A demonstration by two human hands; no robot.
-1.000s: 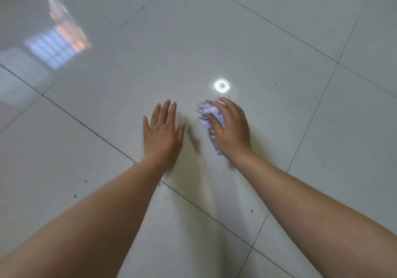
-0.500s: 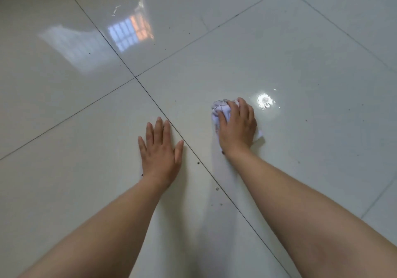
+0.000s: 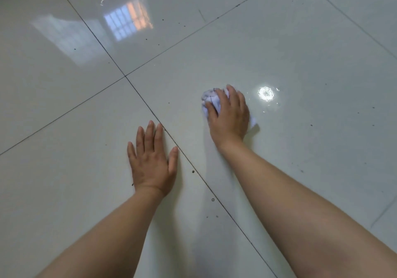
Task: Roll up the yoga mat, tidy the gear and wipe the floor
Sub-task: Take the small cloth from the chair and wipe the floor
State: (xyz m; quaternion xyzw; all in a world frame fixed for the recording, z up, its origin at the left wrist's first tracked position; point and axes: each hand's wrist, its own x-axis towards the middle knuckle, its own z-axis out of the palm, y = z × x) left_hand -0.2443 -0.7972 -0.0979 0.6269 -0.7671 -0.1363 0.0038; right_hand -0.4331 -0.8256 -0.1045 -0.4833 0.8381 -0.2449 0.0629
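Glossy white tile floor [image 3: 279, 41] is reflecting a window at far left. Right hand [image 3: 229, 116] is gripping a crumpled white cloth [image 3: 211, 99], pressing it down mid-floor. Left hand [image 3: 151, 159] is resting flat, fingers spread, near and left of it.

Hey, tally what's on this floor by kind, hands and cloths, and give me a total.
Hands: 2 (left hand flat on the floor, right hand gripping the cloth)
Cloths: 1
Total: 3
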